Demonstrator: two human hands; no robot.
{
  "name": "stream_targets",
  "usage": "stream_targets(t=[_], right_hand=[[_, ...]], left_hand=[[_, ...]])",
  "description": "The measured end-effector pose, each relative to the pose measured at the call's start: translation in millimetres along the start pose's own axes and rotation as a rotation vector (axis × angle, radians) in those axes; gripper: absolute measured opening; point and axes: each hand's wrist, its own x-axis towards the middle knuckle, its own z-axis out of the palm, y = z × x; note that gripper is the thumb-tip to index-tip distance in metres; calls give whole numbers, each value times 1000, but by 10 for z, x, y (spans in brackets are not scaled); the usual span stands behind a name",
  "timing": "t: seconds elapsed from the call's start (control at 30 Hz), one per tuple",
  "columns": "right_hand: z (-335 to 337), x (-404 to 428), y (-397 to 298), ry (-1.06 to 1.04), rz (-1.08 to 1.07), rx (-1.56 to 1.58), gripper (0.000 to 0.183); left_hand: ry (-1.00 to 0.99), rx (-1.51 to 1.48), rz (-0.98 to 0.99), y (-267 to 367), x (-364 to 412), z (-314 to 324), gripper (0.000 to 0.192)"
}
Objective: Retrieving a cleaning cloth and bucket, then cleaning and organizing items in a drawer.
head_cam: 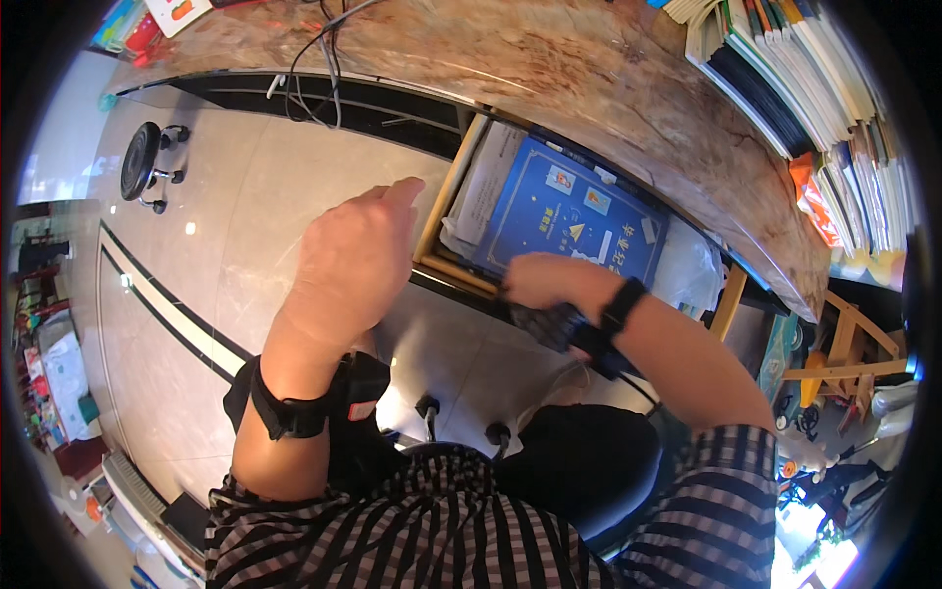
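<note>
An open wooden drawer sticks out from under a desk with a marble-patterned top. Inside it lies a large blue book or folder bearing writing and small pictures. Printed papers show along its left side, and clear plastic wrapping on its right. My left hand hovers just left of the drawer's front corner, back upward, most of its fingers hidden. My right hand is over the drawer's front edge, bent and blurred; its fingertips are hidden, so its grip is unclear.
Cables hang over the desk edge at the left. Books and papers stand stacked at the right end. A wheeled stool is on the tiled floor. Wooden legs or rails are at far right.
</note>
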Motion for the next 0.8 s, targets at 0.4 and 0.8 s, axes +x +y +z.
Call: stream_targets(t=[0.4,0.8], right_hand=[[26,1085,109,171,-305,306,32],[1955,-1586,1912,65,-168,-40,25]], left_hand=[[-94,-91,129,146,98,78,26],[-215,-100,174,382,137,347,30]])
